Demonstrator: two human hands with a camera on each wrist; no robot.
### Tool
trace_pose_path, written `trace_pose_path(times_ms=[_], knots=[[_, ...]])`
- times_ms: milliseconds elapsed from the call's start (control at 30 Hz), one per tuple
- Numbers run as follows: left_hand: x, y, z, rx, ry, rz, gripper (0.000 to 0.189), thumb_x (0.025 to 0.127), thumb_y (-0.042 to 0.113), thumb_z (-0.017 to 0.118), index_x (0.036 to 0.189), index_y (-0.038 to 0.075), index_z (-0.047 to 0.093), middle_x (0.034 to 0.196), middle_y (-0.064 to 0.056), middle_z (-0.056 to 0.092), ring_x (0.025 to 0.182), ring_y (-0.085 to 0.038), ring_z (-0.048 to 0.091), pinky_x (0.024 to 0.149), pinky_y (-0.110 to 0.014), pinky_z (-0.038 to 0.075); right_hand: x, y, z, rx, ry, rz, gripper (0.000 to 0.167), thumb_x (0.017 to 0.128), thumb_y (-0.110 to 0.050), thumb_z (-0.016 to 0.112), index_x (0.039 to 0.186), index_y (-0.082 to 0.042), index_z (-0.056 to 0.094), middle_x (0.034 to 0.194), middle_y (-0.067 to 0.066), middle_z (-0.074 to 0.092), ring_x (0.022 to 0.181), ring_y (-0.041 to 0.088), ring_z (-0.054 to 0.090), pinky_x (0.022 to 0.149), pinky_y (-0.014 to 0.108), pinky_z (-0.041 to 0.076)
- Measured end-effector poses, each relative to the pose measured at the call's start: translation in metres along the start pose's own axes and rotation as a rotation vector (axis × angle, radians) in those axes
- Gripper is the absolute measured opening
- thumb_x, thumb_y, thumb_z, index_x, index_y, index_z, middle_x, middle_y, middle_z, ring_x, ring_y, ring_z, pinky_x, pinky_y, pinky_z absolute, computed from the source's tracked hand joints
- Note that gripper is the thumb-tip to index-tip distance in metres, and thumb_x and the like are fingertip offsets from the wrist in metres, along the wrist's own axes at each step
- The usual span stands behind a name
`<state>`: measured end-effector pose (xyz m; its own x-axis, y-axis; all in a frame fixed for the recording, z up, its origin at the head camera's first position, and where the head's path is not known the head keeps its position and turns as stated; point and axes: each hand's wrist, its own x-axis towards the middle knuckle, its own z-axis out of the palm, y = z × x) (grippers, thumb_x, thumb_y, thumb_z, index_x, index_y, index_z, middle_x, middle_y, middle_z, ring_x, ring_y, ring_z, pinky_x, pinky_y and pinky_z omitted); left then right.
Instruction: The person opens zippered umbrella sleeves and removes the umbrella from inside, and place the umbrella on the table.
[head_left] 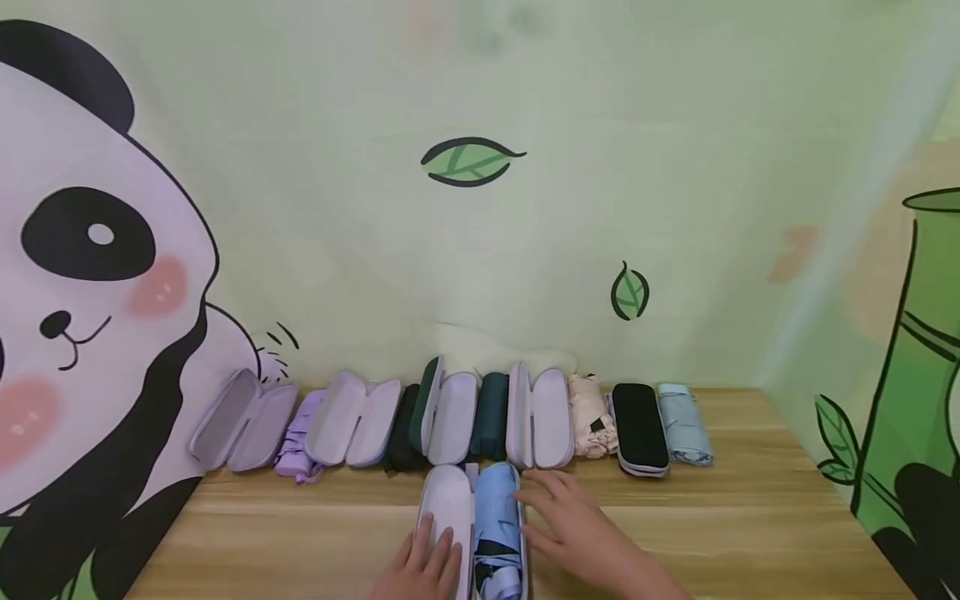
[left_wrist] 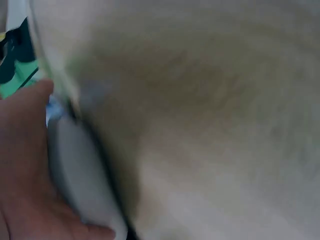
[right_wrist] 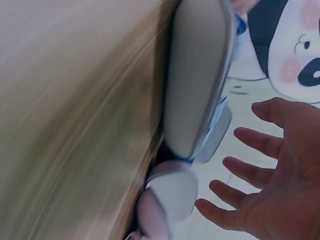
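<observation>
A long zip case [head_left: 445, 492] lies unfolded at the front middle of the table, pale inside. A folded blue umbrella [head_left: 497, 504] with a dark band near its lower end fills the right half. My left hand [head_left: 422, 567] rests on the bare left half, fingers extended. In the left wrist view that hand lies along the side of the blurred case [left_wrist: 85, 170]. My right hand [head_left: 577, 529] is at the right edge beside the umbrella. The right wrist view shows this hand [right_wrist: 270, 175] with spread fingers, apart from the case [right_wrist: 197, 70], holding nothing.
Along the back stand open cases [head_left: 552, 417], a closed black-topped case [head_left: 640, 425], and folded umbrellas: purple [head_left: 300, 437], dark green [head_left: 491, 417], cream [head_left: 591, 417] and light blue [head_left: 685, 423]. A panda-printed backdrop [head_left: 465, 250] rises behind the table [head_left: 720, 517].
</observation>
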<state>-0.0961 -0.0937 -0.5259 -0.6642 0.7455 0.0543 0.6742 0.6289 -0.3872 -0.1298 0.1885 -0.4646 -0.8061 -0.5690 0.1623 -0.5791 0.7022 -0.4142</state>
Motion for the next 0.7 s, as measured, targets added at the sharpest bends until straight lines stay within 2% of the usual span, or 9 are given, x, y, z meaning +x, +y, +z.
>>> trace_pose_path(times_ms=[67,200,367,467,600,700], knots=[[0.000,0.007,0.007,-0.039,-0.027,-0.060,0.070,0.098,0.069,0.042,0.136,0.013,0.064,0.139,-0.007,0.062,0.129,-0.039,0.055,0.099,-0.044,0.051,0.004,-0.007,0.001,0.000,-0.016,-0.023,0.039,0.101,-0.030,0.063,0.136,-0.013,0.065,0.148,0.013,0.050,0.134,0.033,0.046,0.107,0.060,0.039],[0.003,0.019,0.014,-0.056,0.021,-0.130,0.070,0.099,0.067,0.043,0.136,0.011,0.064,0.140,-0.008,0.062,0.130,-0.037,0.055,0.097,-0.044,0.052,0.008,-0.018,0.003,0.026,-0.026,-0.027,0.039,0.100,-0.027,0.065,0.135,-0.011,0.065,0.144,0.015,0.053,0.131,0.034,0.050,0.105,0.058,0.042],[0.003,0.033,0.020,-0.127,0.074,-0.204,0.072,0.101,0.066,0.039,0.135,0.007,0.064,0.138,-0.012,0.063,0.128,-0.040,0.056,0.089,-0.043,0.056,0.011,-0.030,0.009,0.095,-0.091,0.075,0.044,0.099,-0.028,0.066,0.138,-0.006,0.061,0.137,0.019,0.054,0.124,0.037,0.054,0.099,0.057,0.047],[0.005,0.038,0.021,-0.155,0.088,-0.250,0.073,0.102,0.065,0.036,0.136,0.007,0.064,0.139,-0.012,0.062,0.130,-0.039,0.055,0.090,-0.045,0.056,0.015,-0.035,0.011,0.117,-0.122,0.162,0.050,0.099,-0.030,0.066,0.141,-0.004,0.058,0.136,0.022,0.053,0.122,0.040,0.054,0.096,0.058,0.048],[0.006,0.038,0.018,-0.208,0.054,-0.282,0.072,0.103,0.065,0.035,0.138,0.007,0.062,0.143,-0.011,0.059,0.133,-0.039,0.051,0.093,-0.048,0.053,0.023,-0.042,0.014,0.115,-0.152,0.246,0.058,0.097,-0.032,0.068,0.144,0.000,0.053,0.137,0.029,0.050,0.124,0.046,0.051,0.096,0.062,0.047],[0.003,0.038,0.020,-0.204,0.055,-0.281,0.073,0.102,0.065,0.036,0.138,0.007,0.062,0.143,-0.012,0.059,0.133,-0.039,0.052,0.093,-0.050,0.053,0.030,-0.046,0.019,0.096,-0.173,0.288,0.065,0.096,-0.034,0.069,0.146,0.003,0.049,0.138,0.035,0.048,0.126,0.052,0.050,0.096,0.064,0.046]])
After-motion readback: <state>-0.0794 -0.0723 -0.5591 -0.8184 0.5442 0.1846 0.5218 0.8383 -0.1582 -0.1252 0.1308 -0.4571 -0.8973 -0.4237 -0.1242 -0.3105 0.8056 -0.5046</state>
